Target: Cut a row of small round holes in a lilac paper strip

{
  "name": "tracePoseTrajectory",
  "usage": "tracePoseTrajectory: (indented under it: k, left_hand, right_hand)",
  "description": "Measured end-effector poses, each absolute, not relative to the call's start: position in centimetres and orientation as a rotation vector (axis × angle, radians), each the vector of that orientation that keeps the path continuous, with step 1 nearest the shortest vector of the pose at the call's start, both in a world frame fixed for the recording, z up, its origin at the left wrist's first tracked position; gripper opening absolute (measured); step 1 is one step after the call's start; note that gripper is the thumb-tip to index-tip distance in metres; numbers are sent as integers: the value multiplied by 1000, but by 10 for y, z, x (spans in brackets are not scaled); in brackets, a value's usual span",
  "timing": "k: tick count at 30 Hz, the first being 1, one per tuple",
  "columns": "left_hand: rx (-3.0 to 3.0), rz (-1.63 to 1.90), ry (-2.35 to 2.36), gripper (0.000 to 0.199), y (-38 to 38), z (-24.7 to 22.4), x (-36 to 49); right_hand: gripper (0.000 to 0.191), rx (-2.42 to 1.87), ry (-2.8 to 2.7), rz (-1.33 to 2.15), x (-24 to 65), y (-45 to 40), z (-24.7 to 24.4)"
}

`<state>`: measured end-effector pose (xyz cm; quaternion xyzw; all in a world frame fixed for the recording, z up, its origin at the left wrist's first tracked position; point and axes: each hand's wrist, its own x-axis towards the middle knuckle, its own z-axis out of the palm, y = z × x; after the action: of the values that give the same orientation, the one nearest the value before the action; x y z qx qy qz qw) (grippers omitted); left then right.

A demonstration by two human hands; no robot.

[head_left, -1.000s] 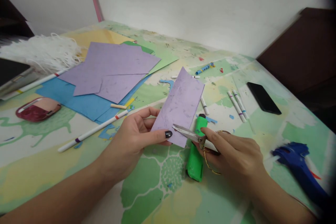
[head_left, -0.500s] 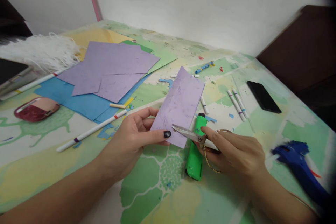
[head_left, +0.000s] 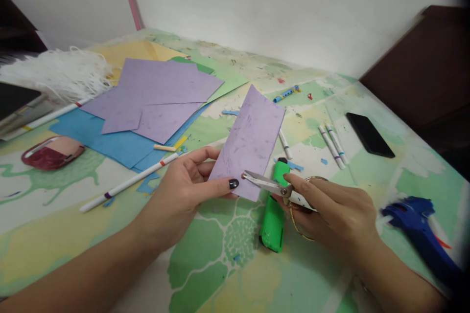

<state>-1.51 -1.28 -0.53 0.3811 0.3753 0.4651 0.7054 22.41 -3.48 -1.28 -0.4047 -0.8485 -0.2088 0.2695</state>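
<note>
Closest to the viewer, a pale green and yellow patterned tablecloth (head_left: 200, 286) spreads beneath two hands that work apart from each other. The right hand (head_left: 336, 208) is closed round the handles of a pair of scissors (head_left: 270, 185), its forefinger stretched toward the pivot. A bright green object (head_left: 272, 225) lies just beside the scissors, partly hidden by them; a blue glue gun (head_left: 413, 230) rests off to the right. The left hand (head_left: 187, 188) pinches a purple paper strip (head_left: 253, 137) near its lower left corner, thumb on top. This strip is raised between the hands, tilted, with the blades lying over its lower right part. Farther on, a banded white stick (head_left: 132, 183), two white pens (head_left: 332, 146) and a black phone (head_left: 370, 134) lie on the cloth. Beyond the stick, purple sheets (head_left: 157, 80) overlap blue paper (head_left: 103, 137), near white shredded strands (head_left: 55, 71). Behind everything stands a white wall (head_left: 275, 14).
</note>
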Motion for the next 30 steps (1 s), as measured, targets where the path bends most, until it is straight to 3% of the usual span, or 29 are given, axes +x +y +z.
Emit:
tracePoseTrajectory:
  k: [18,30]
  left_hand:
    - [757,945,763,29,-11,-8,-18]
    - [792,955,786,30,-10,-9,-17]
  right_hand:
    - [15,-1033,-2253,-712,224,-35,-12]
    - [16,-1025,-2265,-644,226,-35,-11]
